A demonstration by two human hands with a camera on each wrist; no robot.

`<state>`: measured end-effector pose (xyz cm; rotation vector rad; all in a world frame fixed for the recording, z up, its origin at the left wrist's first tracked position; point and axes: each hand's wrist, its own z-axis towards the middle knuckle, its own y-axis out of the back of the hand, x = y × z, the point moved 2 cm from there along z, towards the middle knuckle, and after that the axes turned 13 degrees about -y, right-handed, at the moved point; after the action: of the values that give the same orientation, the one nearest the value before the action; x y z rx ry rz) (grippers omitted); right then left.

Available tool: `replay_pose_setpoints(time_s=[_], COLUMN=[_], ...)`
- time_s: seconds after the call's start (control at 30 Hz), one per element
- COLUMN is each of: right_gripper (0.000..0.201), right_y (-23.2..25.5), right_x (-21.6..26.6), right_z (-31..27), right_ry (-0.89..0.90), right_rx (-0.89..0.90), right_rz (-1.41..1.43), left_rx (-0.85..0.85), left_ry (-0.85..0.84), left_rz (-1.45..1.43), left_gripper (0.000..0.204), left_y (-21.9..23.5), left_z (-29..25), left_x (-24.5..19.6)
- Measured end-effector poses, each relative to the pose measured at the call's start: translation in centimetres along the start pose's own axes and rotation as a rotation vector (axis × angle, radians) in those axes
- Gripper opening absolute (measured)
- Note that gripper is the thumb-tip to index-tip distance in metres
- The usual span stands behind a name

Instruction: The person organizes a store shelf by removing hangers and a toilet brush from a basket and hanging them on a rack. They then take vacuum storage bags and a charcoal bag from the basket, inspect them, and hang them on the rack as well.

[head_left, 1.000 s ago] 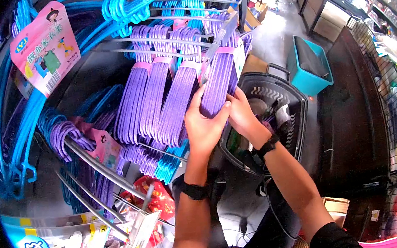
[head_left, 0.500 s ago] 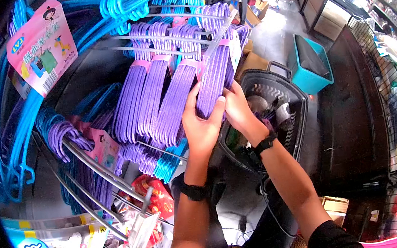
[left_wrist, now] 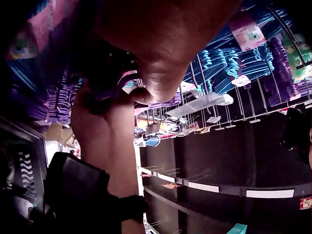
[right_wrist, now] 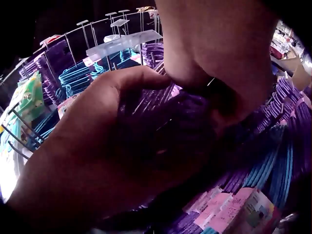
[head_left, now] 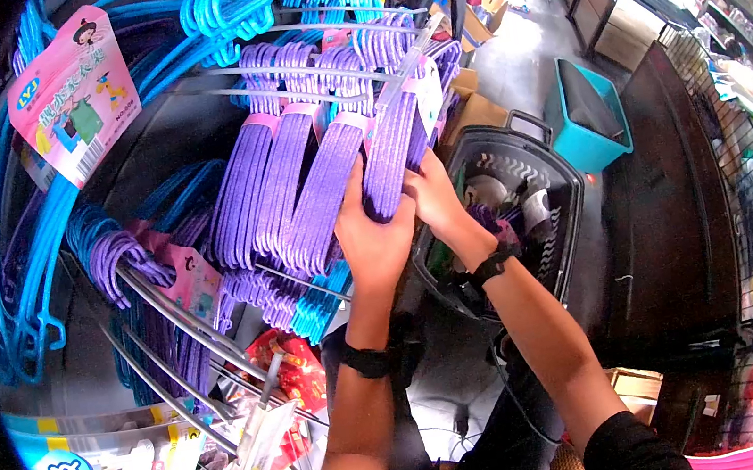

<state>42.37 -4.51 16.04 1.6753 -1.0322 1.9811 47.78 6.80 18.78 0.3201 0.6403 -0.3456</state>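
Note:
A banded bundle of purple clothes hangers point(head_left: 393, 161) hangs by its hooks at the front of a wire rack, slanting down toward me. My left hand point(head_left: 377, 240) grips its lower end from the left, thumb across the front. From the right side, my right hand point(head_left: 433, 191) holds the same end, its fingertips hidden behind the hangers. In the right wrist view both hands close round the dark purple bars. To the left, close by, hang more purple hanger bundles point(head_left: 322, 195) with pink paper bands.
Blue hangers with a pink label point(head_left: 73, 99) hang at the far left. Metal rack prongs point(head_left: 189, 326) jut out at lower left. A black basket point(head_left: 573, 209) holding goods stands right of my hands, with a teal bin point(head_left: 620, 132) beyond. A long dark shelf point(head_left: 670, 225) lies farther right.
Both hands have shifted slightly left, and the lower end of the gripped purple bundle has swung left with them, closer to the neighbouring bundle.

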Motion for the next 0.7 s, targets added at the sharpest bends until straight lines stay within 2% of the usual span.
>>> replay_pose_setpoints(time_s=[0.13, 0.27, 0.43, 0.7], right_gripper=[0.047, 0.051, 0.047, 0.049], right_y=[-0.4, -0.6, -2.6, -3.2], right_x=[-0.8, -3.1, -1.0, -2.2], right_z=[0.6, 2.0, 1.2, 3.1], right_ry=[0.053, 0.138, 0.074, 0.099], right_rx=[-0.065, -0.151, -0.099, -0.071], right_rz=[-0.003, -0.021, 0.046, 0.014], left_rx=[0.044, 0.029, 0.003, -0.062], left_ry=[0.086, 0.054, 0.076, 0.025], left_rz=[-0.029, 0.106, 0.102, 0.05], left_gripper=[0.065, 0.064, 0.062, 0.057], left_y=[0.5, 1.0, 1.3, 1.9], left_z=[0.5, 0.8, 1.3, 2.1], left_x=[-0.2, -0.2, -0.1, 1.0])
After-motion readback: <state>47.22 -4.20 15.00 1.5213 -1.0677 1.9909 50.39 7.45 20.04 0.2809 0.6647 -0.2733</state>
